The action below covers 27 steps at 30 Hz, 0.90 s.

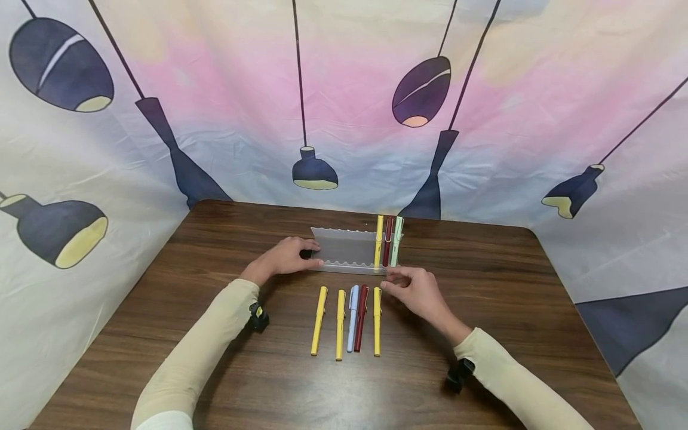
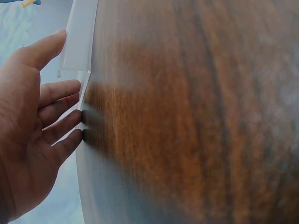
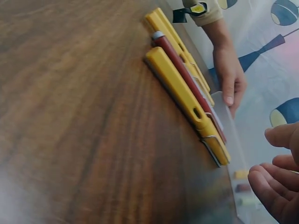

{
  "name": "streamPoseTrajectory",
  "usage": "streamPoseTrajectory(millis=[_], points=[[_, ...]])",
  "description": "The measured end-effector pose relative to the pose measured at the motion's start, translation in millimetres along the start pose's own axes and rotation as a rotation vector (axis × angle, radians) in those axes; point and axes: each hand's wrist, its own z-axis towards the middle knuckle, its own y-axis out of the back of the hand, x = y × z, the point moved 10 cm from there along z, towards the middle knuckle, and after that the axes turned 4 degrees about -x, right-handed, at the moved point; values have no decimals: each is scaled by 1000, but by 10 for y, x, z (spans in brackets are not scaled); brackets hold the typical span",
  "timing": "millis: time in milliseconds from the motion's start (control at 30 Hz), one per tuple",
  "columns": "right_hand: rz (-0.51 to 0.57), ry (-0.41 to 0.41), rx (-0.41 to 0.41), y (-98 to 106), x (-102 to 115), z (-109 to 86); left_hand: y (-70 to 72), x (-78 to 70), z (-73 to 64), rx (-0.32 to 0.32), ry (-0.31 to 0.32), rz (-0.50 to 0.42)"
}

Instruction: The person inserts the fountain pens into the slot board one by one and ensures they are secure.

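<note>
A clear plastic pen rack (image 1: 344,251) with notched edges lies toward the back of the table. At its right end sit a yellow pen (image 1: 378,242), a dark red pen (image 1: 387,245) and a light green pen (image 1: 396,242), side by side. My left hand (image 1: 287,255) rests at the rack's left end; the left wrist view has its thumb (image 2: 49,49) against the plastic and the other fingers loosely spread by the end. Near the rack's front right corner hovers my right hand (image 1: 421,292), thumb and fingers apart, holding nothing, just beyond the closest yellow pen (image 1: 377,322).
In front of the rack, a row of loose pens lies on the wooden table (image 1: 258,370): a yellow pen (image 1: 319,322), another yellow pen (image 1: 340,325), a light blue pen (image 1: 352,319) and a dark red pen (image 1: 361,319). A patterned cloth (image 1: 355,119) hangs behind.
</note>
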Motion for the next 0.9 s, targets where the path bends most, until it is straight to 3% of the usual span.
streamPoseTrajectory(millis=[900], points=[[-10,-69,59,-289,-111,-90,-2,9,4,5,-9,-1]])
